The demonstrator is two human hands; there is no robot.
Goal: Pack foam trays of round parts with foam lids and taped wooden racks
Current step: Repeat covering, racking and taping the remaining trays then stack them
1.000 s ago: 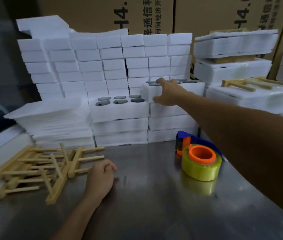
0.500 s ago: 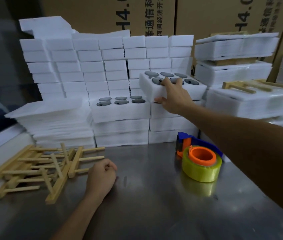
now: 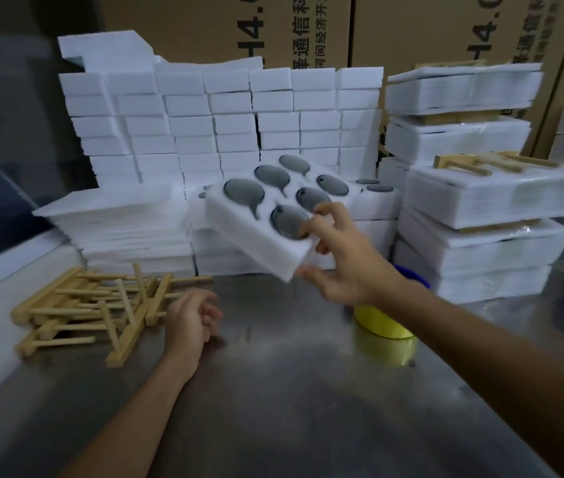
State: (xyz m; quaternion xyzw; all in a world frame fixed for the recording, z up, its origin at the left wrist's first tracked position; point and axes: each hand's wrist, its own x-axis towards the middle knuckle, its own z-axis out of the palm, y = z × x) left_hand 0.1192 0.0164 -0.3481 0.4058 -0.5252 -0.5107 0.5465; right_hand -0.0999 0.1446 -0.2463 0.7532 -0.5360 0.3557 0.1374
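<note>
Since a second ago we have lifted the foam tray [image 3: 260, 232] off its stack at the back and swung it out over the surface [image 3: 291, 391], where it now hangs tilted in the air with its near corner lowest. Our right hand [image 3: 342, 267] pinches that corner, thumb beneath and fingers curled over the top edge, one fingertip lying on a round part [image 3: 287, 220]. All six dark parts sit in their pockets. Our left hand [image 3: 192, 317] has stayed put, resting loosely curled on the metal and holding nothing, just beside the heap of wooden racks [image 3: 94, 312]. We judge the packing of this tray to be barely begun: it is not yet set down, no foam lid covers it, no rack is against it and no tape is on it. The foam lids [image 3: 118, 219] lie stacked at the back left, and the yellow tape roll [image 3: 382, 324] sits partly hidden under our right forearm. At the right stand finished bundles [image 3: 480, 243] with wood showing between the foam layers, so earlier units look done. More filled trays remain on the stacks behind.
</note>
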